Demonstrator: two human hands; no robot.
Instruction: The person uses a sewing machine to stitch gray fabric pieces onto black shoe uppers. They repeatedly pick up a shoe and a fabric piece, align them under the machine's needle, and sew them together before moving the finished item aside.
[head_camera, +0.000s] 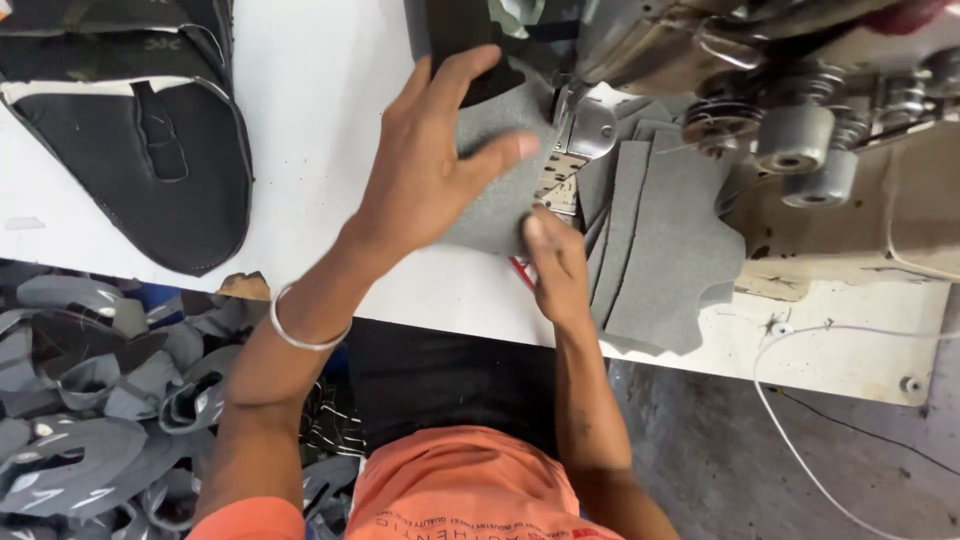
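The near edge of the white table (300, 150) runs across the lower view; below it, at the left, lies a heap of grey and black cut pieces (90, 420).

The right hand (558, 265) sits closest to the table edge. Its fingers are drawn together and pinch the near edge of the grey fabric piece (495, 180); a small red item shows under the hand, too hidden to identify. The left hand (430, 170) lies further in, fingers spread wide and flat on top of the same piece, pressing it to the table.

The grey fabric piece rests on the table directly in front of the presser foot (590, 128) of the sewing machine (800, 110), with a black strip (460, 35) running on beyond it. A stack of grey cut panels (660, 250) lies just right of the piece, on the machine bed.

For a clean seam, judged from this layout:
- Keep the left palm flat so that the layers do not slip.
- Let the right hand steer the edge only; do not pull.
- Keep all fingertips clear of the foot and needle zone.
- Keep the stacked panels out of the feed path.

A black shaped upper (150, 140) lies well apart at the far left.
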